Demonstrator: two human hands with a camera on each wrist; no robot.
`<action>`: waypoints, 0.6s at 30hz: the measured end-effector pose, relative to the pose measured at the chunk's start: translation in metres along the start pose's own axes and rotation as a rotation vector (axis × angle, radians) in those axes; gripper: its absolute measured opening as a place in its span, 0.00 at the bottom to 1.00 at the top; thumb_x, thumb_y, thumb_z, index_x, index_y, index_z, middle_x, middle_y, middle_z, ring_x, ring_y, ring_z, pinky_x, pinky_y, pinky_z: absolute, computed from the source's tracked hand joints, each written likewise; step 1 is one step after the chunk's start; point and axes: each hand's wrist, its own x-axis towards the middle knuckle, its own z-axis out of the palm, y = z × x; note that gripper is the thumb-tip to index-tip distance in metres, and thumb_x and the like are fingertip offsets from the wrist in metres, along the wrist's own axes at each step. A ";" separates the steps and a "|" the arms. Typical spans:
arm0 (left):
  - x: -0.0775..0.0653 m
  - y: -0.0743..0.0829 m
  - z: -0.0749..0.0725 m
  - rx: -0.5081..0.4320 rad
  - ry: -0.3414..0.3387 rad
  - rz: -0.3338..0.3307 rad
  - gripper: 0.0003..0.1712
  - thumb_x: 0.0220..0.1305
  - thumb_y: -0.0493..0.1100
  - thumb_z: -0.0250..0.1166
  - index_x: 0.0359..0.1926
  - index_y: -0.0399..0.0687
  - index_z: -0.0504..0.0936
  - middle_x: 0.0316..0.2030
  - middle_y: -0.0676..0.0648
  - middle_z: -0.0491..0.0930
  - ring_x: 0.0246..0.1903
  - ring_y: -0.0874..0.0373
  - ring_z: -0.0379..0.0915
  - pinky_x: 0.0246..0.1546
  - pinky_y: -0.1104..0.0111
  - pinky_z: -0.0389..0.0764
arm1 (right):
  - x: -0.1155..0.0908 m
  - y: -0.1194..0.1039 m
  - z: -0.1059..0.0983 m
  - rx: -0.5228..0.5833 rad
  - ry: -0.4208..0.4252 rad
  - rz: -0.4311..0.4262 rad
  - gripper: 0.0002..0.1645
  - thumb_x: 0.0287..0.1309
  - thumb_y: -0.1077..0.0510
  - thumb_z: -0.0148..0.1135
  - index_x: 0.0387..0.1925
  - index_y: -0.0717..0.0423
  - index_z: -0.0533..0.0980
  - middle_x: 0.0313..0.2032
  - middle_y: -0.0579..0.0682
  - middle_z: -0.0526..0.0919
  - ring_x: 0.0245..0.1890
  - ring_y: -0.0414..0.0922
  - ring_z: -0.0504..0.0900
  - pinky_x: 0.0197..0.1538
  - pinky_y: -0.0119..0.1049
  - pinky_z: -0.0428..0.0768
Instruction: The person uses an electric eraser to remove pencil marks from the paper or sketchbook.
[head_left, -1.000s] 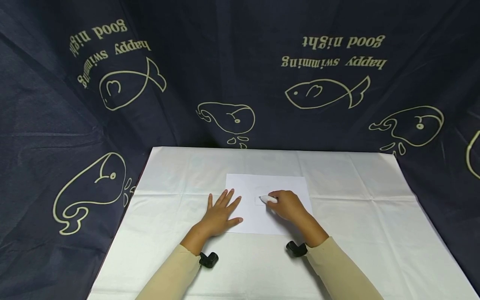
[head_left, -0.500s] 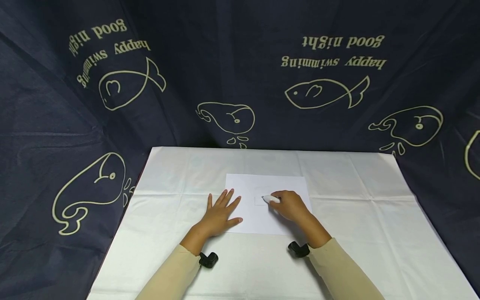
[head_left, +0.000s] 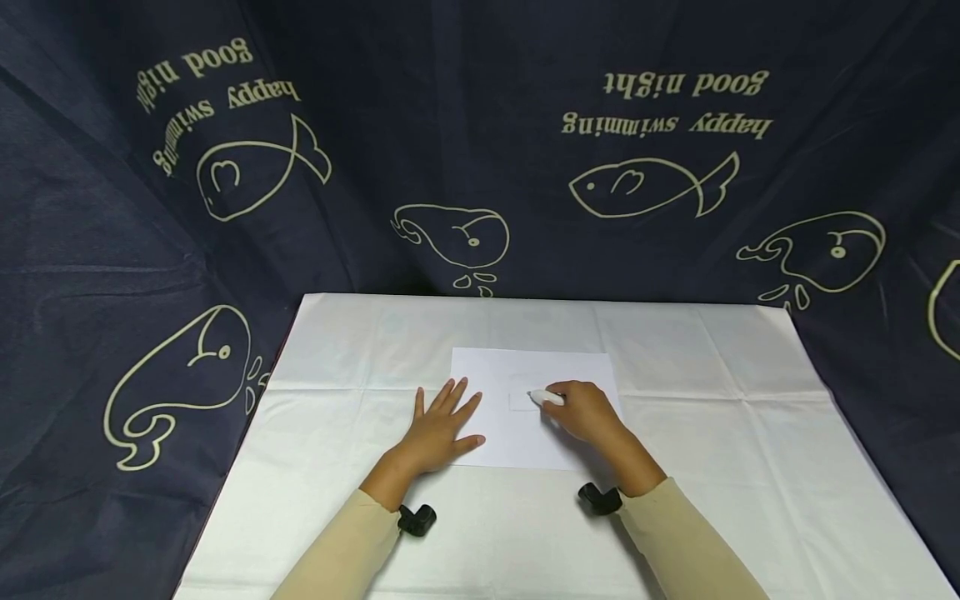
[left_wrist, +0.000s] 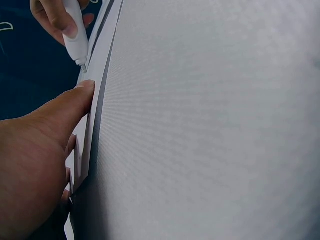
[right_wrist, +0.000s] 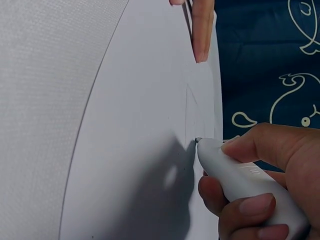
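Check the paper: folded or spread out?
Spread out: the head view shows the paper as one broad sheet on the white cloth, no fold showing, left hand across its edge.

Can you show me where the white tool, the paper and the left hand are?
White tool (right_wrist: pixel 242 177): right wrist view, on the middle of its body.
Paper (head_left: pixel 513 437): head view, on a bare part toward its near edge.
Left hand (head_left: pixel 433 437): head view, on the back of the hand.

Dark blue fabric (head_left: pixel 525 50) is hanging behind the worktop (head_left: pixel 795 492) and along its sides, showing pale whales (head_left: pixel 452 236), fish (head_left: pixel 636 188) and upside-down lettering (head_left: pixel 656 84). White cloth (head_left: pixel 367 346) is covering the worktop, its fold creases running lengthwise and across.
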 end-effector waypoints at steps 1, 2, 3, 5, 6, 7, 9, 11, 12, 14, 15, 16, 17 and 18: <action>0.000 0.000 0.000 0.001 0.000 0.000 0.42 0.73 0.65 0.55 0.79 0.55 0.56 0.82 0.44 0.43 0.82 0.44 0.35 0.72 0.30 0.31 | 0.000 0.000 0.000 -0.002 0.000 -0.001 0.21 0.65 0.51 0.64 0.54 0.59 0.84 0.51 0.60 0.88 0.56 0.62 0.83 0.59 0.57 0.79; 0.000 0.000 0.000 0.001 -0.001 0.001 0.42 0.73 0.65 0.55 0.79 0.55 0.56 0.82 0.44 0.43 0.82 0.44 0.35 0.72 0.30 0.31 | 0.000 0.001 0.000 -0.002 0.001 -0.001 0.21 0.65 0.51 0.64 0.54 0.59 0.84 0.51 0.60 0.88 0.57 0.62 0.82 0.59 0.57 0.79; 0.000 0.000 0.000 0.001 -0.001 0.001 0.42 0.72 0.65 0.55 0.79 0.56 0.56 0.82 0.44 0.43 0.82 0.44 0.35 0.72 0.30 0.31 | 0.000 0.001 0.000 0.002 0.002 0.001 0.22 0.65 0.51 0.64 0.54 0.59 0.84 0.51 0.60 0.87 0.57 0.62 0.82 0.59 0.57 0.79; 0.000 0.000 0.000 -0.001 0.000 0.002 0.42 0.72 0.65 0.55 0.79 0.55 0.57 0.82 0.44 0.43 0.82 0.44 0.35 0.72 0.30 0.31 | 0.000 0.002 0.000 0.000 0.006 0.002 0.22 0.65 0.50 0.64 0.54 0.59 0.84 0.52 0.60 0.87 0.57 0.62 0.82 0.59 0.57 0.79; 0.000 0.000 0.000 0.001 -0.001 0.001 0.42 0.72 0.65 0.55 0.79 0.55 0.56 0.82 0.44 0.43 0.82 0.44 0.35 0.72 0.30 0.31 | 0.000 0.002 0.001 0.001 0.008 0.000 0.22 0.64 0.51 0.64 0.54 0.59 0.84 0.51 0.61 0.87 0.57 0.62 0.82 0.59 0.57 0.79; 0.000 0.000 0.000 0.002 -0.002 0.000 0.42 0.72 0.65 0.55 0.80 0.56 0.56 0.82 0.44 0.43 0.82 0.44 0.35 0.72 0.30 0.31 | 0.000 0.002 0.001 0.002 0.007 0.002 0.22 0.64 0.50 0.64 0.54 0.59 0.84 0.52 0.61 0.87 0.57 0.62 0.82 0.59 0.57 0.79; 0.000 0.000 0.000 0.003 -0.002 0.000 0.42 0.72 0.65 0.55 0.79 0.55 0.56 0.82 0.44 0.43 0.82 0.44 0.35 0.72 0.30 0.31 | 0.000 0.002 0.002 0.004 0.003 -0.004 0.22 0.64 0.51 0.64 0.53 0.59 0.84 0.52 0.61 0.87 0.57 0.62 0.82 0.59 0.57 0.79; 0.000 0.000 0.000 0.006 -0.003 0.000 0.42 0.72 0.65 0.55 0.80 0.55 0.56 0.82 0.44 0.43 0.82 0.44 0.35 0.72 0.30 0.32 | 0.000 0.001 0.002 0.004 -0.004 -0.012 0.21 0.64 0.51 0.64 0.53 0.59 0.84 0.52 0.61 0.87 0.58 0.62 0.82 0.60 0.57 0.78; 0.000 0.000 0.000 0.007 -0.003 0.000 0.42 0.72 0.65 0.55 0.80 0.55 0.56 0.82 0.44 0.43 0.82 0.44 0.35 0.72 0.30 0.32 | 0.000 0.000 0.001 0.007 -0.006 -0.012 0.21 0.64 0.50 0.64 0.53 0.58 0.84 0.52 0.61 0.87 0.58 0.62 0.82 0.60 0.57 0.78; 0.000 0.000 -0.001 0.005 -0.003 0.002 0.42 0.72 0.64 0.55 0.79 0.55 0.56 0.81 0.43 0.43 0.81 0.44 0.35 0.72 0.30 0.32 | 0.000 0.000 0.001 0.008 -0.004 -0.012 0.21 0.64 0.51 0.64 0.53 0.58 0.84 0.52 0.60 0.87 0.57 0.62 0.82 0.59 0.57 0.78; 0.000 0.001 -0.001 0.004 -0.003 0.002 0.42 0.73 0.64 0.56 0.79 0.55 0.56 0.81 0.43 0.43 0.81 0.44 0.35 0.72 0.30 0.32 | 0.000 0.001 0.000 0.007 -0.002 -0.007 0.22 0.64 0.50 0.64 0.54 0.58 0.84 0.52 0.60 0.87 0.57 0.62 0.82 0.59 0.57 0.78; 0.000 0.001 -0.001 0.003 -0.005 0.001 0.42 0.73 0.64 0.56 0.80 0.55 0.56 0.82 0.43 0.43 0.81 0.44 0.35 0.72 0.30 0.31 | 0.000 0.001 0.000 0.007 0.002 -0.004 0.21 0.64 0.51 0.64 0.54 0.58 0.84 0.51 0.60 0.87 0.57 0.62 0.82 0.59 0.57 0.79; 0.000 0.001 -0.001 0.000 -0.004 0.001 0.42 0.73 0.64 0.56 0.80 0.55 0.56 0.82 0.43 0.43 0.81 0.44 0.35 0.72 0.30 0.31 | 0.000 0.002 0.000 0.006 0.006 0.001 0.21 0.64 0.51 0.64 0.53 0.59 0.84 0.51 0.60 0.87 0.57 0.62 0.82 0.59 0.56 0.79; 0.000 0.001 -0.002 -0.001 -0.005 0.001 0.42 0.73 0.64 0.56 0.80 0.55 0.56 0.82 0.43 0.43 0.82 0.44 0.35 0.72 0.30 0.31 | -0.001 0.002 -0.001 0.004 0.008 0.005 0.21 0.64 0.51 0.64 0.54 0.59 0.84 0.51 0.60 0.87 0.57 0.61 0.83 0.58 0.56 0.79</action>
